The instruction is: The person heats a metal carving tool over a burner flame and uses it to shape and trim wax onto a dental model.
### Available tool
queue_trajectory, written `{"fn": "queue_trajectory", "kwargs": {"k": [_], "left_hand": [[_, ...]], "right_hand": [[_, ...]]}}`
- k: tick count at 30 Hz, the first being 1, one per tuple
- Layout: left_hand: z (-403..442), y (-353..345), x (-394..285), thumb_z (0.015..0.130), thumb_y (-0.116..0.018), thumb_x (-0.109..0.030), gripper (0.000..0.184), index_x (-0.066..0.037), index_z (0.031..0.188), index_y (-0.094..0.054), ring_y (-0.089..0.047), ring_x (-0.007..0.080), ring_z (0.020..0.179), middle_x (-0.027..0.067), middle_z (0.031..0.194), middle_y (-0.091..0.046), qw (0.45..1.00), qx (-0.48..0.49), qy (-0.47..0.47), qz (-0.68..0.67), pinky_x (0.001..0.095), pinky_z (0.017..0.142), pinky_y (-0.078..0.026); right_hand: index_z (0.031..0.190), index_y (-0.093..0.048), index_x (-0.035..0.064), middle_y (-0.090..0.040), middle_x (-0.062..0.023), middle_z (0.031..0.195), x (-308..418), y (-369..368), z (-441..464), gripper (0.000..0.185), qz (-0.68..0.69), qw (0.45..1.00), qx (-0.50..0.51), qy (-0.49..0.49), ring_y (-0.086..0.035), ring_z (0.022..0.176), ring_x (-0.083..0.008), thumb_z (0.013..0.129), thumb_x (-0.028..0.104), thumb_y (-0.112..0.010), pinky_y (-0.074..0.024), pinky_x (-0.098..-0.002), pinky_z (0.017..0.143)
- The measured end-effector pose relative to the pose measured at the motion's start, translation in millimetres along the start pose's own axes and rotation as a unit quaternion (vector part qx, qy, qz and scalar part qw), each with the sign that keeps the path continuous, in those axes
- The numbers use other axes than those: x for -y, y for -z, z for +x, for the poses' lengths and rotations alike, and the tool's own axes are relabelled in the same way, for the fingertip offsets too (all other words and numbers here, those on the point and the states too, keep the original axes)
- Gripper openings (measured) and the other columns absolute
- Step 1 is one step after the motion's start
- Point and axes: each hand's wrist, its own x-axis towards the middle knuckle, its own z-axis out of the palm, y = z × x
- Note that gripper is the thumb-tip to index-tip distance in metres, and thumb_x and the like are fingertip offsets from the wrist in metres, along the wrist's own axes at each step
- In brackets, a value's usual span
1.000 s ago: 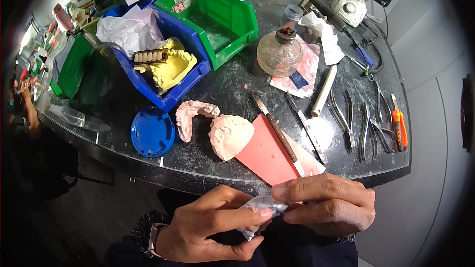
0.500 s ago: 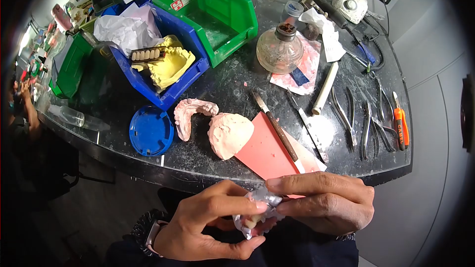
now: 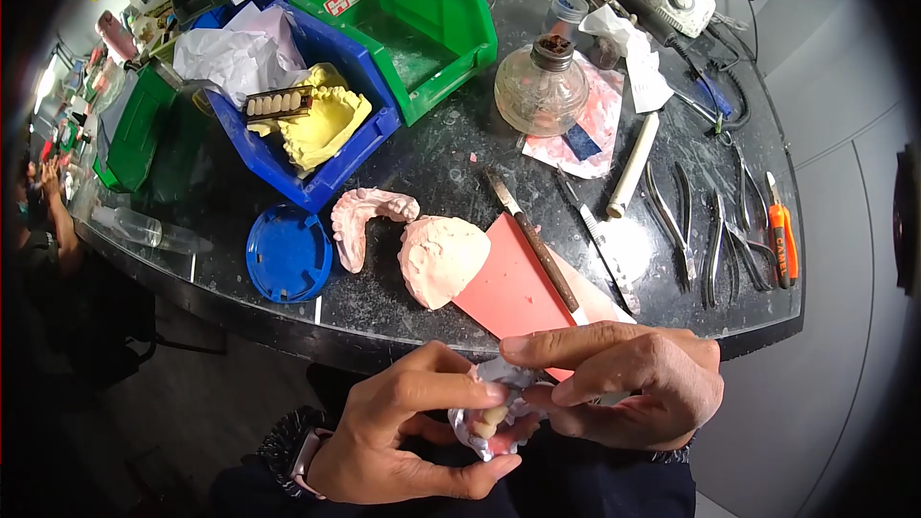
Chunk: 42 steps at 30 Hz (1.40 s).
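My left hand (image 3: 408, 427) grips a small dental cast (image 3: 491, 422) between fingers and thumb, in front of the bench edge. Greyish-white and shiny, the cast carries pink wax and a few cream teeth. At its upper right side, the fingertips of my right hand (image 3: 633, 379) close on it; fingers partly cover this spot. Just beyond my hands lie a pink wax sheet (image 3: 508, 283) and a wood-handled wax knife (image 3: 537, 254) across it. A pale pink plaster cast (image 3: 441, 264) touches the sheet, beside a curved pink tooth-row piece (image 3: 360, 225).
On the left are a blue bin (image 3: 317, 187) holding a yellow cast (image 3: 331, 125), a green bin (image 3: 451, 77) and a blue lid (image 3: 288, 254). A glass spirit lamp (image 3: 539, 96) stands behind. Pliers (image 3: 681, 230) and an orange-handled cutter (image 3: 782, 240) lie right.
My right fingers have curled and shifted slightly left along the cast. More of the pink wax and cream teeth shows. The camera view has shifted a little.
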Motion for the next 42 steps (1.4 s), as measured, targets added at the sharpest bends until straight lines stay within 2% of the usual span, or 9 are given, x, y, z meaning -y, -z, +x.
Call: {"fn": "queue_trajectory", "kwargs": {"k": [6, 16, 19, 28, 30, 33, 37, 39, 42], "left_hand": [[1.8, -3.4, 2.8, 0.054, -0.078, 0.001, 0.062, -0.008, 0.100, -0.037, -0.053, 0.0188, 0.078, 0.0155, 0.087, -0.048, 0.999, -0.012, -0.041, 0.021, 0.0255, 0.060, -0.047], [4.5, -4.3, 6.9, 0.054, -0.081, -0.009, 0.062, -0.008, 0.099, -0.039, -0.053, 0.0172, 0.073, 0.0128, 0.084, -0.051, 0.990, -0.015, -0.123, 0.068, 0.0265, 0.058, -0.045], [4.3, -5.1, 6.3, 0.062, -0.075, -0.005, 0.053, -0.009, 0.106, -0.046, -0.057, 0.0162, 0.074, 0.0122, 0.087, -0.053, 0.995, -0.027, -0.094, 0.019, 0.0234, 0.056, -0.053], [3.4, -5.7, 2.5, 0.063, -0.074, -0.004, 0.054, -0.010, 0.107, -0.044, -0.057, 0.0160, 0.075, 0.0117, 0.087, -0.051, 0.998, -0.027, -0.040, -0.041, 0.0234, 0.055, -0.053], [3.8, -1.7, 1.7, 0.058, -0.077, -0.004, 0.059, -0.009, 0.102, -0.038, -0.055, 0.0172, 0.077, 0.0143, 0.086, -0.050, 0.999, 0.004, -0.020, -0.034, 0.0257, 0.061, -0.048], [3.0, -0.6, 1.4, 0.056, -0.076, -0.002, 0.063, -0.009, 0.101, -0.033, -0.055, 0.0210, 0.082, 0.0191, 0.091, -0.049, 0.997, 0.026, 0.007, -0.070, 0.0292, 0.067, -0.047], [-0.8, -2.1, 3.3, 0.060, -0.073, 0.000, 0.062, -0.011, 0.103, -0.030, -0.054, 0.0284, 0.093, 0.0267, 0.102, -0.046, 0.986, 0.025, 0.051, -0.157, 0.0358, 0.073, -0.047], [3.6, -5.1, 8.8, 0.062, -0.071, 0.001, 0.060, -0.011, 0.104, -0.030, -0.052, 0.0303, 0.095, 0.0288, 0.104, -0.045, 0.987, 0.017, 0.003, -0.160, 0.0379, 0.074, -0.046], [6.5, -6.4, 12.0, 0.063, -0.070, 0.001, 0.059, -0.012, 0.104, -0.029, -0.051, 0.0309, 0.096, 0.0298, 0.105, -0.044, 0.987, 0.010, -0.025, -0.158, 0.0398, 0.076, -0.045]], "right_hand": [[0.075, -0.055, -0.0022, -0.061, -0.0172, 0.076, 8.0, 4.0, 5.6, 0.014, 0.072, 0.994, 0.011, -0.076, -0.063, 0.078, -0.0244, 0.067, -0.006, -0.066, -0.0518, -0.0275, 0.062], [0.075, -0.056, -0.0047, -0.062, -0.0167, 0.076, 5.2, 5.1, 1.9, 0.013, 0.128, 0.988, -0.011, -0.082, -0.063, 0.074, -0.0211, 0.068, -0.005, -0.066, -0.0504, -0.0257, 0.060], [0.076, -0.056, -0.0049, -0.062, -0.0166, 0.078, 7.6, 6.7, 3.4, 0.013, 0.148, 0.983, -0.007, -0.106, -0.063, 0.074, -0.0196, 0.069, -0.004, -0.066, -0.0501, -0.0251, 0.060], [0.079, -0.057, -0.0045, -0.062, -0.0163, 0.081, 12.4, 8.0, 4.1, 0.013, 0.162, 0.975, 0.000, -0.155, -0.063, 0.077, -0.0194, 0.070, -0.004, -0.066, -0.0505, -0.0250, 0.063], [0.080, -0.057, -0.0046, -0.062, -0.0166, 0.082, 8.6, 5.6, 3.4, 0.013, 0.171, 0.976, -0.010, -0.133, -0.063, 0.078, -0.0193, 0.070, -0.004, -0.065, -0.0509, -0.0255, 0.064], [0.079, -0.050, -0.0025, -0.060, -0.0255, 0.081, 3.9, 10.2, 4.9, 0.021, 0.158, 0.980, 0.042, -0.115, -0.062, 0.082, -0.0303, 0.067, -0.004, -0.067, -0.0515, -0.0350, 0.070], [0.081, -0.052, -0.0046, -0.061, -0.0237, 0.084, 4.5, 9.1, 3.9, 0.018, 0.182, 0.973, 0.032, -0.136, -0.061, 0.083, -0.0277, 0.069, -0.005, -0.065, -0.0513, -0.0327, 0.071], [0.083, -0.057, -0.0065, -0.062, -0.0181, 0.086, 6.6, 4.9, 3.0, 0.013, 0.185, 0.972, 0.000, -0.146, -0.062, 0.081, -0.0216, 0.071, -0.005, -0.062, -0.0513, -0.0273, 0.070], [0.085, -0.057, -0.0069, -0.062, -0.0188, 0.087, 6.3, 4.2, 6.2, 0.014, 0.169, 0.978, 0.014, -0.124, -0.062, 0.081, -0.0218, 0.072, -0.005, -0.062, -0.0513, -0.0275, 0.071]]}}
